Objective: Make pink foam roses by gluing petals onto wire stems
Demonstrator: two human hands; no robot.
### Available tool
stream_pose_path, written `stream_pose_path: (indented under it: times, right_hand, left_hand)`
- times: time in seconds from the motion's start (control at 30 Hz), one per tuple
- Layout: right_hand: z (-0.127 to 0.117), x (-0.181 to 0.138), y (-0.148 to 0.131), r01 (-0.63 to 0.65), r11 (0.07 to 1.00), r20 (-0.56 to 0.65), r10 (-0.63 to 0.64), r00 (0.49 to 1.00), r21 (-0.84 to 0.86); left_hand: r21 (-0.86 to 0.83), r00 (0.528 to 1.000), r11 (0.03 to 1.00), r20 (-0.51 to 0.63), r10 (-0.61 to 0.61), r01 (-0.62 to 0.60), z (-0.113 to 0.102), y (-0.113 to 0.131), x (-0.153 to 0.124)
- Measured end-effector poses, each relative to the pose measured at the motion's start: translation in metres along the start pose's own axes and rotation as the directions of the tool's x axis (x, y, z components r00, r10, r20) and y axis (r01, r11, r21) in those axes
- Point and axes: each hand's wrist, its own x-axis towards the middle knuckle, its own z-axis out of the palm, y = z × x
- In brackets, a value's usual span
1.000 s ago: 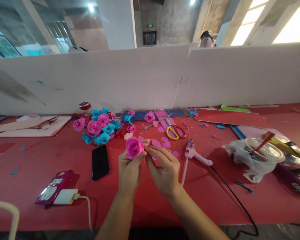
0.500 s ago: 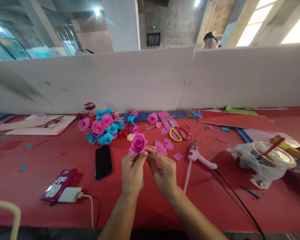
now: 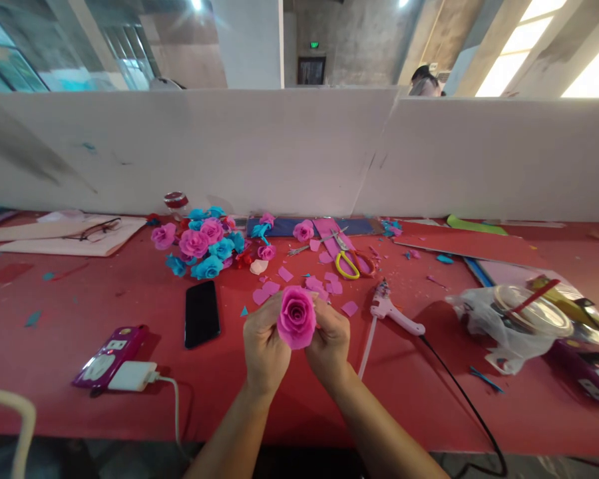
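Note:
Both my hands hold one pink paper rose above the red table, its open face turned toward me. My left hand wraps its left side with closed fingers. My right hand pinches its right side. Loose pink petal cutouts lie on the table just beyond the rose. A pile of pink and blue paper roses sits further back to the left.
A black phone lies left of my hands. A glue gun with its black cord lies to the right. Yellow-handled scissors, a plastic bag with a cup, a purple power strip and white divider boards surround them.
The rose came down and closer to me, and turned from sideways to facing me. My hands drew together around it. More petal cutouts now show on the table.

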Motion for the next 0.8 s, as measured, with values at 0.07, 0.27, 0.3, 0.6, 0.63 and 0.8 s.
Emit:
stream_pose_path:
  times: [0.07,0.27,0.3,0.6,0.63,0.8]
  right_hand:
    - [0.001,0.0,0.0,0.007,1.0,0.005,-0.007,1.0,-0.008]
    - [0.005,-0.001,0.003,-0.043,0.999,0.012,0.042,0.999,0.017]
    - [0.007,-0.002,0.004,-0.066,0.997,0.013,0.066,0.998,0.029]
    - [0.026,-0.004,0.014,-0.363,0.919,0.034,0.362,0.932,0.155]
    - [0.028,-0.004,0.015,-0.372,0.913,0.034,0.372,0.928,0.17]
    - [0.03,-0.001,0.017,-0.379,0.901,0.023,0.383,0.924,0.21]
  left_hand:
    - [0.013,1.0,1.0,-0.009,-0.007,0.007,-0.001,-0.002,-0.001]
    - [0.089,0.998,0.994,-0.008,-0.062,0.062,0.001,0.001,-0.001]
    - [0.109,0.997,0.991,-0.008,-0.077,0.077,0.002,0.002,0.0]
    - [0.271,0.986,0.961,-0.167,-0.008,0.054,0.013,0.003,0.012]
    - [0.274,0.985,0.961,-0.175,0.008,0.04,0.013,0.002,0.013]
    - [0.284,0.981,0.959,-0.19,0.028,0.027,0.015,-0.002,0.015]
